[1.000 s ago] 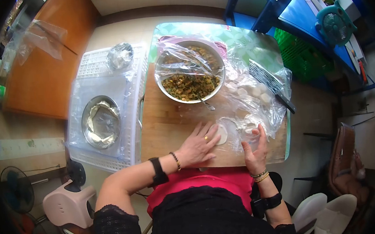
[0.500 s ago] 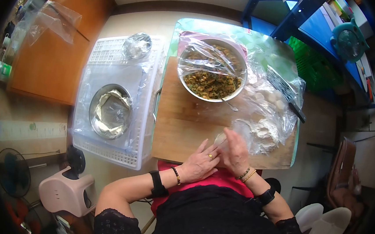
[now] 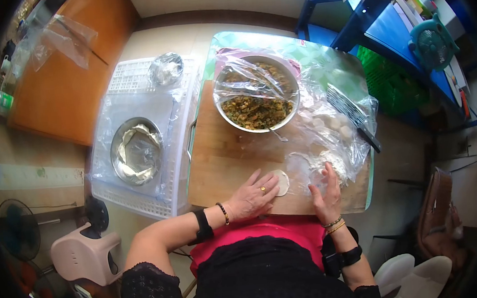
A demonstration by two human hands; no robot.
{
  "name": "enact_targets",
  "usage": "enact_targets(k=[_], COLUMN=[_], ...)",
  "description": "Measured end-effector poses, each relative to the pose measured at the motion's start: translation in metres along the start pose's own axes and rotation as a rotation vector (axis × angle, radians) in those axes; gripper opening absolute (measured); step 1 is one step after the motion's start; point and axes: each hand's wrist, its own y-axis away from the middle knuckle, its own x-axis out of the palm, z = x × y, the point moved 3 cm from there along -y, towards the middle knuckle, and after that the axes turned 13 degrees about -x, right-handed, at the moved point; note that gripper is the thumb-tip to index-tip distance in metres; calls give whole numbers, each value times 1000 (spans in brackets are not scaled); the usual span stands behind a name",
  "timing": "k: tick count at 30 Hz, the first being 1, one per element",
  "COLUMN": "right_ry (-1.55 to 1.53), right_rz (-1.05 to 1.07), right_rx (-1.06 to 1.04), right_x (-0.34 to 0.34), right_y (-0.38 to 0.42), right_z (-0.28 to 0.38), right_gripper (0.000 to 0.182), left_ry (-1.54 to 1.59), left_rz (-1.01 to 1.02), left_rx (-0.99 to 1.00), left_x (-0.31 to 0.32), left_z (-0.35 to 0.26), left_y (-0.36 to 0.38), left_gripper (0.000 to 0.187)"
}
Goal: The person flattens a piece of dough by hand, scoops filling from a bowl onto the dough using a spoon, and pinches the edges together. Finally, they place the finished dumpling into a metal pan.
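Note:
A flat round of white dough (image 3: 280,184) lies near the front edge of the wooden board (image 3: 223,167). My left hand (image 3: 253,195) rests at its left side, fingers spread and touching the dough's edge. To the right, my right hand (image 3: 327,195) is open with thumb and fingers apart, beside the heap of white flour (image 3: 332,164). Behind the hands stands a large bowl of chopped filling (image 3: 258,111), partly under plastic film, with a spoon handle (image 3: 279,136) over its rim. Pale dough pieces (image 3: 335,127) lie under film at the right.
A black-handled knife or cleaver (image 3: 367,137) lies on the film at the right. Left of the board, a white plastic crate (image 3: 136,204) bears a metal bowl (image 3: 117,158) lined with dough pieces and a small film-covered bowl (image 3: 165,69). A pink stool (image 3: 78,251) stands lower left.
My right hand has moved right, away from my left hand and toward the flour. The dough round is now uncovered to view. The whole view has shifted slightly.

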Motion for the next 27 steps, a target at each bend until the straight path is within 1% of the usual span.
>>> enact_targets(k=[2,3,5,6,7,9,10,12,13,15,16,18,19,21,22,24,27], right_ry=[-25,-48,-81,-80,-80,-91,-88,-126,-160,-175,-184,-193,-198,-216,-227,-229,-242], right_rz=[-18,-30,-46,-40,-38,-66,-80,-99,-99,-120,-126,-137,-134,-161,-172,-203,-232], right_rx=[18,21,22,17,14,0,-16,2,6,19,20,38,48,45,33,29,26], right_x=[2,4,5,6,8,8,7,1,-1,-4,-5,-7,-7,-9,-10,-11,-15], right_y=[3,3,4,3,2,1,2,0,0,1,2,6,8,11,13,16,21], right_z=[-1,-1,-2,-2,-2,-4,-5,-3,-2,-5,-7,-11,-13,-15,-17,-21,-23], right_gripper=[75,75,75,75,75,75,76,74,73,74,74,74,74,74,74,73,73], left_ry=[83,78,90,90,74,107,94,170,159,171,159,198,186,349,337,331,244], left_rz=[-185,-175,-100,-234,-230,-167,-158,-120,-109,-59,-51,-31,-23,61,74,116,155], left_rx=[-161,-153,-440,-406,-400,-531,-515,-632,-619,-668,-657,-732,-720,-904,-890,-949,-932], left_x=[0,-6,-19,-20,-18,-12,-10,-4,-3,-2,-1,-2,-4,-4,-5,-4,-3], left_z=[2,0,5,7,7,8,8,11,10,11,10,11,11,14,14,19,18], left_y=[1,-4,-18,-21,-24,-29,-32,-36,-37,-39,-41,-44,-46,-48,-51,-53,-57], left_gripper=[53,53,52,47,47,36,36,31,31,29,29,26,26,22,22,18,13])
